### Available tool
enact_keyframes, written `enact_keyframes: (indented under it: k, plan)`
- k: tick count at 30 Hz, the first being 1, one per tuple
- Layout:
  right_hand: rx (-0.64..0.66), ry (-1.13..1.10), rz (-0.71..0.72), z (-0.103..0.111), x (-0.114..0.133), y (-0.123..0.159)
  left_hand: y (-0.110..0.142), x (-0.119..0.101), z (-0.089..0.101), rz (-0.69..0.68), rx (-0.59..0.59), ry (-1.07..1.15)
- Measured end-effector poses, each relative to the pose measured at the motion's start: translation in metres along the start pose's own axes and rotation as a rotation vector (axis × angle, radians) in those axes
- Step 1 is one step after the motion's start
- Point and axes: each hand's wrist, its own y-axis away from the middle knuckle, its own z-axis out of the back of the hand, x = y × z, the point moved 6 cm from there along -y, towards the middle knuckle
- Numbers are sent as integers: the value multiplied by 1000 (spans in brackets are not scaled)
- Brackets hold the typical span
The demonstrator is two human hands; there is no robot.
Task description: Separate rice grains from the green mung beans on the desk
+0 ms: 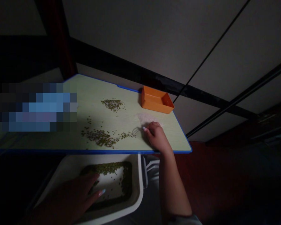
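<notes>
My left hand (83, 191) reaches down over a white basin (139, 187) in front of the table, its thumb and fingers apart. Small green beans (107, 168) line the inner edges of that basin, and bare white bottom shows in the middle. My right hand (155, 134) is closed on the table, with a thin, pale curved loop (136, 130) sticking out to the left of its fingers. Just left of the loop ends a scattered pile of green beans (101, 138). A smaller bean pile (112, 104) lies farther back.
The pale green table (89, 90) has a blue rim. An orange rectangular box (154, 104) stands at its back right. A pale pinkish patch (144, 117) lies before the box. Pixelated blurring hides the table's left side. Cabinet panels (140, 37) rise behind.
</notes>
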Motion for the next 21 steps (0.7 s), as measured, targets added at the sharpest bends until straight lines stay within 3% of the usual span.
enact_keyframes:
  k: [10, 15, 21]
  plan:
    - [-58, 142, -138, 8, -10, 2, 0, -1, 0, 4, 12, -18]
    - [-64, 263, -238, 11, 2, -1, 1, -2, 1, 9, 4, -18]
    - [10, 306, -226, 5, 26, -14, 1, 3, -1, -9, -30, 1]
